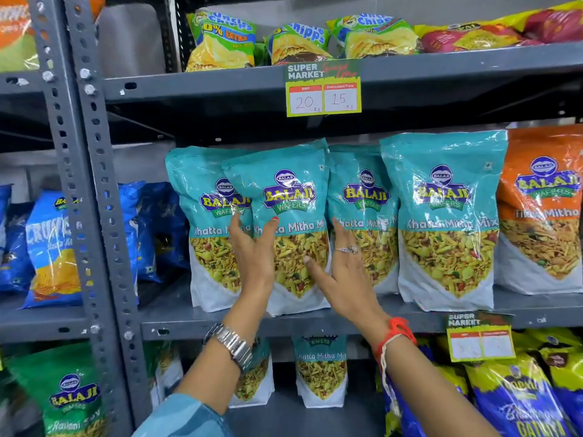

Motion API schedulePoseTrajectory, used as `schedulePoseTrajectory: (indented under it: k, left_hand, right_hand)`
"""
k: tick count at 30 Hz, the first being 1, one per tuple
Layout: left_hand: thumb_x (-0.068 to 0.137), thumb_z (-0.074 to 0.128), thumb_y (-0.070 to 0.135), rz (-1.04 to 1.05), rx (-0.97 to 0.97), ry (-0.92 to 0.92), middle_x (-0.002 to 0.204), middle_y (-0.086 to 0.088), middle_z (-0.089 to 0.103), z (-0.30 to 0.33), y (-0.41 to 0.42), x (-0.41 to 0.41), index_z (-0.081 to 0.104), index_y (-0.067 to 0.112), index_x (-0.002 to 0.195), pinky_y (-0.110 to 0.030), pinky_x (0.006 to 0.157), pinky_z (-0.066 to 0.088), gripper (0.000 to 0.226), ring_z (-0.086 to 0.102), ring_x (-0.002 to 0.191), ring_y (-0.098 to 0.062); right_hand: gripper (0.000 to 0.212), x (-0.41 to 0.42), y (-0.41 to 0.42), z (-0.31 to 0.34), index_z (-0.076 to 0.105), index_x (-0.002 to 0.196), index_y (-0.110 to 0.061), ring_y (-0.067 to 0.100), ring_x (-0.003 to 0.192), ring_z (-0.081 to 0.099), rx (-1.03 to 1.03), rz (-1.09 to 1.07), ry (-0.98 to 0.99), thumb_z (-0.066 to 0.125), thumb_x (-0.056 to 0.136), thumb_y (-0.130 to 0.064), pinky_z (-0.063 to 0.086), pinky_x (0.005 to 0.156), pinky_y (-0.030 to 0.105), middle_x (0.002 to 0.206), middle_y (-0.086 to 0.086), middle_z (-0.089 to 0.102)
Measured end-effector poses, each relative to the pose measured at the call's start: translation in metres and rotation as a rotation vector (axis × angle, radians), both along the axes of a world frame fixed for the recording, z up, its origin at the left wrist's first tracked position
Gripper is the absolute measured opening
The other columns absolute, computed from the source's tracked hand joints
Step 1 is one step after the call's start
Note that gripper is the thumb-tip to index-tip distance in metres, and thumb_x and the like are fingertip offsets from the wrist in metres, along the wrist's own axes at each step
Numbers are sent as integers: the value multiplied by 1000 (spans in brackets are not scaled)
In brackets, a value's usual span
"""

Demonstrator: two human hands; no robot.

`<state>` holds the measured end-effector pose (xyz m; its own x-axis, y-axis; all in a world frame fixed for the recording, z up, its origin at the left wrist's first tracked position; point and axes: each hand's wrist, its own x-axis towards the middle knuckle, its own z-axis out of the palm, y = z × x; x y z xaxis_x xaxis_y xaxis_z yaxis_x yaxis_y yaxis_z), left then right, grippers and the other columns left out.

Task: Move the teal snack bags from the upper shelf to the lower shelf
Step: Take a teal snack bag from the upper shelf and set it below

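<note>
Four teal snack bags stood upright in a row on the upper shelf (pixel 410 313), between blue bags (pixel 50 247) on the left and an orange bag (pixel 542 209) on the right. The second teal bag (pixel 293 222) from the left stood in front of its neighbours and partly covered the first teal bag (pixel 205 216).

The left hand (pixel 252 257) was pressed against the left side of the second teal bag, with the thumb on its front and the fingers going behind its edge. The right hand (pixel 340 266) was on the right side of the same bag, the fingers spread and the thumb lying across the front. So both hands held this one bag between them, and its bottom still seemed to touch the shelf.

On the lower shelf (pixel 315 417), two more teal bags (pixel 320 370) already stood upright, one of them partly hidden behind the left wrist, which wore a metal watch (pixel 232 343). The right wrist wore a red thread (pixel 396 334).
</note>
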<state>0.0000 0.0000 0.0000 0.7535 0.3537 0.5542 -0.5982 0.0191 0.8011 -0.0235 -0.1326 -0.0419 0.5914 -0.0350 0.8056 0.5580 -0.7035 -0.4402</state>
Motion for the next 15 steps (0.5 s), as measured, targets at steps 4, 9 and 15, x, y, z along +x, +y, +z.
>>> schedulePoseTrajectory:
  k: [4,9,15]
  left_hand:
    - [76,73,28,-125,-13,125,132,-6,44,-8,8,4,26,13,140,-29,90,34,80,46,112,-17]
    - [72,76,32,-157,67,228,108,7,52,-17,8,11,37,9,137,-27,89,31,80,45,98,-12]
    - [67,78,38,-89,102,210,135,-8,51,-18,10,10,37,9,137,-31,94,31,86,46,117,-20]
  right_hand:
    - [83,7,8,-11,10,146,-14,22,141,19,131,99,158,58,84,-41,13,108,25,153,9,21]
    - [81,16,10,-15,20,144,-16,23,139,30,299,233,254,64,81,-40,27,114,44,150,6,33]
    - [88,20,6,-15,17,142,-14,20,134,39,447,337,330,73,76,-26,33,110,34,141,3,42]
